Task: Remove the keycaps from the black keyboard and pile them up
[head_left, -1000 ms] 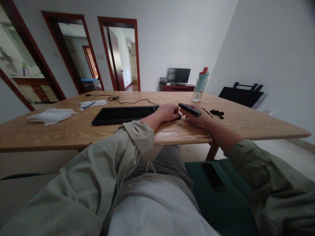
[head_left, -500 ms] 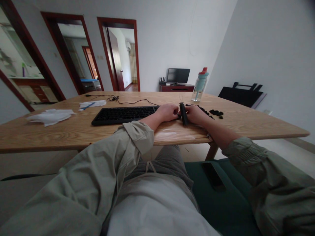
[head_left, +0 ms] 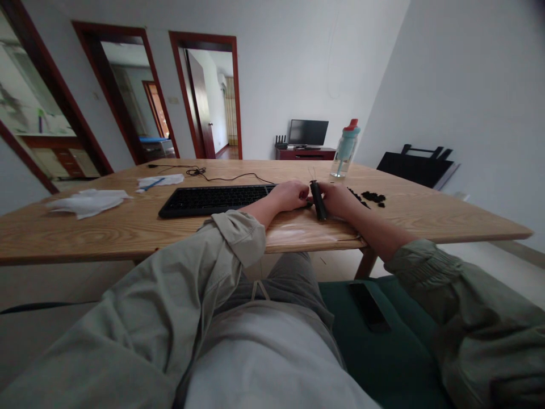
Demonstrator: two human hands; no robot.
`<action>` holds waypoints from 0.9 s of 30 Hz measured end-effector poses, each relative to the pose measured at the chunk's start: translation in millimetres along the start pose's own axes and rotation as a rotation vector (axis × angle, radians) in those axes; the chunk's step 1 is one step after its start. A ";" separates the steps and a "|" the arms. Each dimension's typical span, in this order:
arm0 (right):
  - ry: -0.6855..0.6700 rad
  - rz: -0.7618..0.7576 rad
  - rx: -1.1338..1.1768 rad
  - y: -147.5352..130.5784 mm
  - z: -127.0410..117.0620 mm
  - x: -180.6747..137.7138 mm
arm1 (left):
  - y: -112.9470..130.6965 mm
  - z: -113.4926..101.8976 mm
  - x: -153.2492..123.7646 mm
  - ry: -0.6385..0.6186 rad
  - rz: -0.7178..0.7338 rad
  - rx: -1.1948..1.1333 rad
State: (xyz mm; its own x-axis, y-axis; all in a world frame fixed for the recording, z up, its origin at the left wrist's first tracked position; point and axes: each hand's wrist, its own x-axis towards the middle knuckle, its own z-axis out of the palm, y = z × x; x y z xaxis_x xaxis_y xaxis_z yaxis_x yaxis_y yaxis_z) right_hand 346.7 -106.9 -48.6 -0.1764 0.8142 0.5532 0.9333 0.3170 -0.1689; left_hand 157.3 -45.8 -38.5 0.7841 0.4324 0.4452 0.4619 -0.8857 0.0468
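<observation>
Keyboard (head_left: pixel 213 200) lay across the table's (head_left: pixel 443 211) near side; left-hand keys looked on, some others probably off: black pieces (head_left: pixel 373 197) lay right. Right hand (head_left: pixel 337 201) fingers clamped on black tool (head_left: pixel 319 205); left hand (head_left: pixel 290 195) curled over keyboard's right end, grip couldn't tell.

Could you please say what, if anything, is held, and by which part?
The right hand holds a wire-ended tool by its black handle; the left hand cannot be judged.
</observation>
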 end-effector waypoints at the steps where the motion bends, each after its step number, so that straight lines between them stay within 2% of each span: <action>1: 0.040 0.001 0.015 -0.2 -0.2 -0.6 | -0.6 0.1 -0.1 0.000 0.007 -0.007; 4: 0.112 -0.065 0.066 -2.1 -1.5 -3.4 | -2.2 0.5 0.1 0.002 0.005 -0.021; 7: 0.124 -0.191 0.082 -6.2 -3.2 -7.3 | -3.3 1.1 0.5 0.007 0.002 -0.035; 10: 0.151 -0.242 0.051 -10.8 -4.4 -10.2 | -3.6 1.7 0.6 0.014 0.007 -0.049; 15: 0.155 -0.213 -0.016 -11.3 -4.2 -8.4 | -1.3 2.8 -0.3 0.027 -0.048 -0.044; 19: 0.096 -0.188 0.058 -5.8 -3.8 -5.2 | 1.3 3.7 0.3 0.007 -0.113 -0.003; 22: 0.065 -0.200 0.091 -3.2 -3.0 -2.9 | 2.4 3.5 0.7 0.018 -0.112 0.001; 27: 0.054 -0.130 0.032 -3.0 -1.0 2.8 | 4.6 1.4 -0.5 0.024 -0.094 -0.028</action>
State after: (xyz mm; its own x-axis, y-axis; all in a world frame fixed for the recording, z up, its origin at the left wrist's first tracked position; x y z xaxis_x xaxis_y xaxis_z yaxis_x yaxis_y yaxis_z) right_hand 343.7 -106.1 -45.6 -0.2770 0.7385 0.6147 0.8932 0.4337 -0.1185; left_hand 159.6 -49.9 -39.8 0.7277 0.5096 0.4591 0.5207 -0.8461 0.1139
